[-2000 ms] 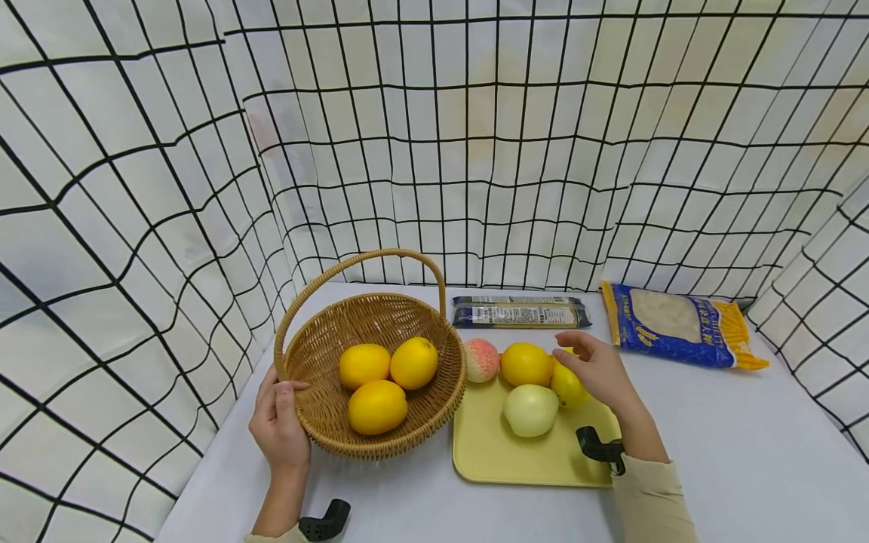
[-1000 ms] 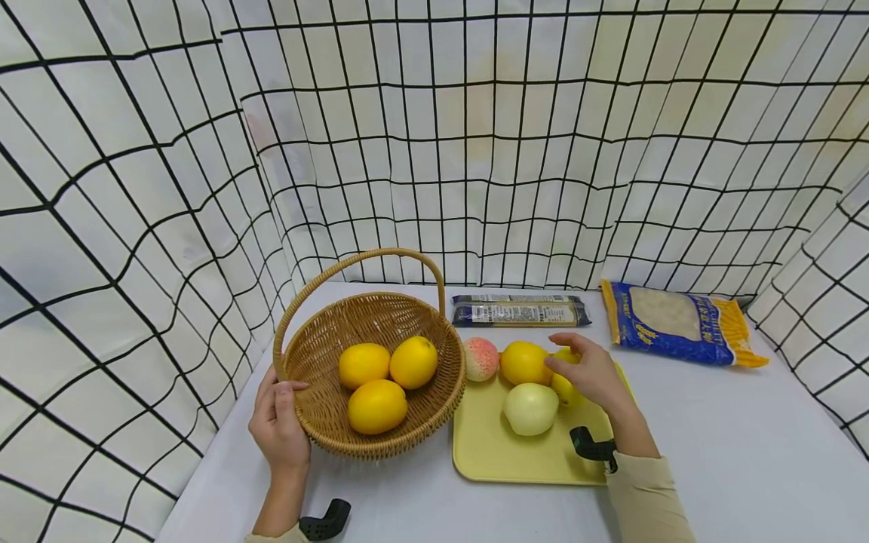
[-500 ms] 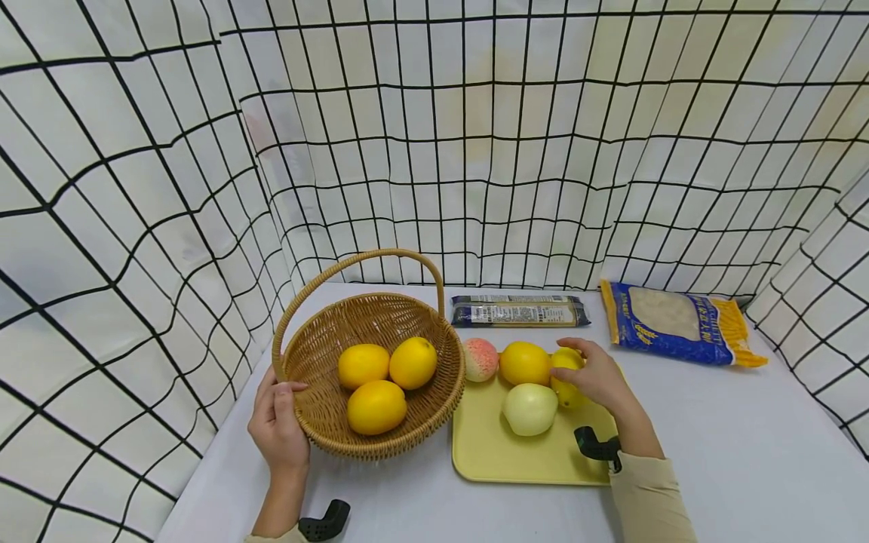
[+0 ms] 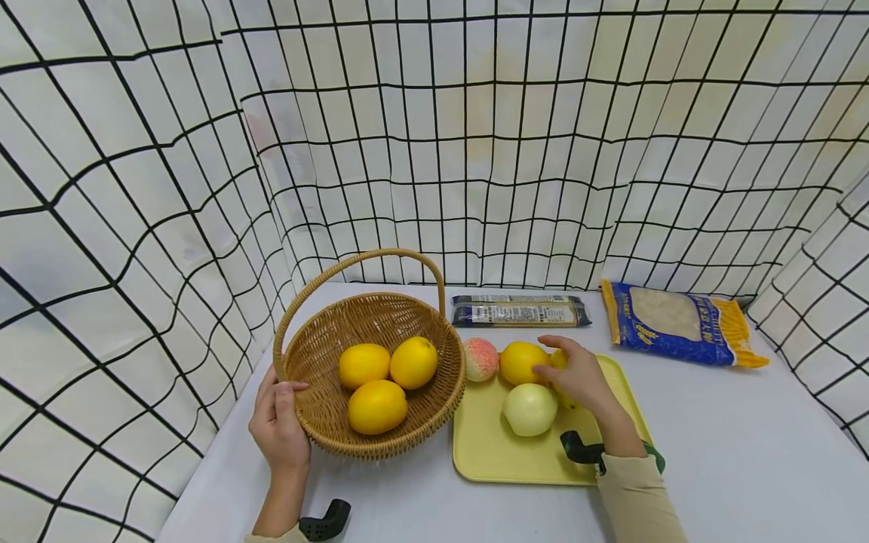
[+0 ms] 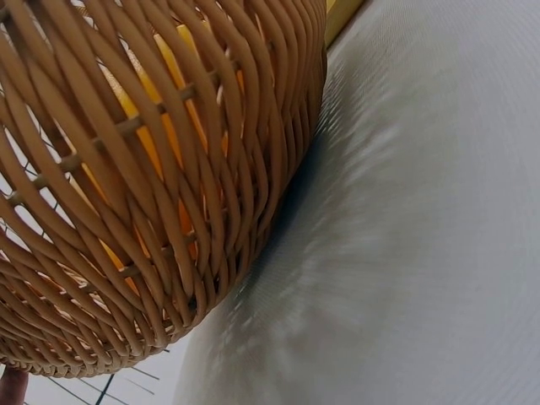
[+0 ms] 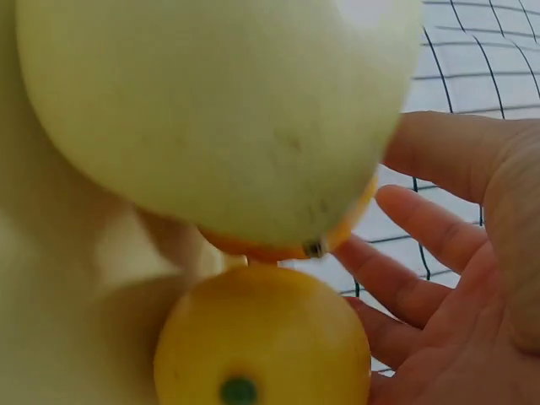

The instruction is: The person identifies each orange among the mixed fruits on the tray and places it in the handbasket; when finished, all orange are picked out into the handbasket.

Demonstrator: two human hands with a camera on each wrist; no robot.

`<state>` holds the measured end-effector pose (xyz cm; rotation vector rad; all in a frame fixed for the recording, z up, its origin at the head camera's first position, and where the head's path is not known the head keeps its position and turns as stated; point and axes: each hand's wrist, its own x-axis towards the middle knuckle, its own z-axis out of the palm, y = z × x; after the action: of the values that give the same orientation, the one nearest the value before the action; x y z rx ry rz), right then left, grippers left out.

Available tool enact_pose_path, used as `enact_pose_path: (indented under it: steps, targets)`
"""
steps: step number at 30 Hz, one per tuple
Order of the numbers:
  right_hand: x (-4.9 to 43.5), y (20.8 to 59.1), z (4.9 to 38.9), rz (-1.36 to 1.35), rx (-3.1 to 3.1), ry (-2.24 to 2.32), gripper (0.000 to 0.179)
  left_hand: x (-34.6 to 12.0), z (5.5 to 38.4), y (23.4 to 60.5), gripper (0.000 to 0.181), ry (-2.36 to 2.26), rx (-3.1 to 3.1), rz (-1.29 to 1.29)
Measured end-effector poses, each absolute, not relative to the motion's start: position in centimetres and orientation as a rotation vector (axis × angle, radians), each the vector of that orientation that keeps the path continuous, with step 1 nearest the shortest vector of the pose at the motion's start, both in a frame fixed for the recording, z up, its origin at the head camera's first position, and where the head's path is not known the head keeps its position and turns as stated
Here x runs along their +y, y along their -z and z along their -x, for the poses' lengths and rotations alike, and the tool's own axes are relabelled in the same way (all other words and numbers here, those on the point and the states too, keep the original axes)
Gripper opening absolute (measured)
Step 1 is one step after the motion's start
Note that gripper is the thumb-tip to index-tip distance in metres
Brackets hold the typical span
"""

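My left hand (image 4: 280, 422) grips the left rim of a wicker basket (image 4: 326, 422), thumb over the edge. Three lemons (image 4: 377, 407) lie inside; their yellow shows through the weave (image 5: 169, 169) in the left wrist view. My right hand (image 4: 577, 375) is over the back of a yellow tray (image 4: 502, 464), fingers spread and only slightly bent. Its thumb tip is right at the right side of a lemon (image 4: 521, 362). Another lemon (image 6: 261, 337) sits beneath the hand, mostly hidden in the head view. In front of them is a pale green pear-like fruit (image 4: 531, 409); a pink peach (image 4: 481, 360) is at the left.
Behind the tray lies a dark, flat packet (image 4: 521, 311). A blue and yellow bag (image 4: 682, 324) lies at the back right. White cloth walls with a black grid (image 4: 434, 151) enclose the white table (image 4: 733, 467).
My right hand has shifted left, from above the right-hand lemon to the side of the lemon beside it. The left hand and basket have stayed in place.
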<state>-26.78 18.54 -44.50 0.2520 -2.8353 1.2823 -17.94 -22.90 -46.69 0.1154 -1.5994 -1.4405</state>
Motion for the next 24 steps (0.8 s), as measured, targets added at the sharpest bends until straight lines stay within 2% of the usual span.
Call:
enact_pose_path:
  steps: [8,24]
  targets:
    - [16.7,44.3,26.6,-0.408,-2.77,-1.238,0.056,-23.0,18.0,46.8,0.034,1.448,-1.592,-0.123]
    - [15.2,44.6,27.5,-0.467,-2.873,-1.22,0.064,-23.1,17.9,46.7,0.035,1.446,-1.586,-0.097]
